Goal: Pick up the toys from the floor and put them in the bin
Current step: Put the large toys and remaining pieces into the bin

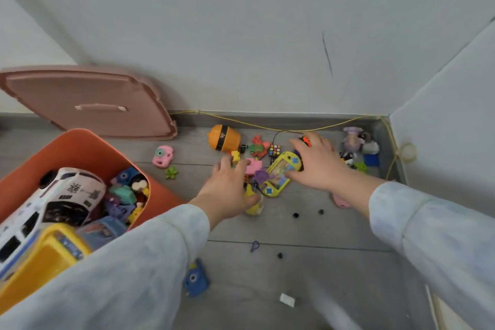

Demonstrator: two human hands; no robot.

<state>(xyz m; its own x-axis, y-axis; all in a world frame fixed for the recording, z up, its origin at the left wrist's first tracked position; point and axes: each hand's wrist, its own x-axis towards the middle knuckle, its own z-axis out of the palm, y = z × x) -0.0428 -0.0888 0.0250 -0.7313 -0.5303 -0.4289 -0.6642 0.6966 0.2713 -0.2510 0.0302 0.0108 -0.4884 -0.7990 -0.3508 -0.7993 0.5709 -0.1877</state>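
An orange bin at the left holds a white toy bus, a yellow toy and several small pieces. Toys lie in a heap on the grey floor by the wall: an orange ball-shaped toy, a puzzle cube, a yellow handheld game, a pink block. My left hand is spread over the heap's left side, thumb against a yellow figure. My right hand lies flat over the game's right end and a red-black toy. Neither hand clearly grips anything.
The pink bin lid leans against the wall behind the bin. A pink toy camera, a green piece, a blue toy camera and small black bits lie scattered. More toys sit in the right corner, with a yellow cable along the wall.
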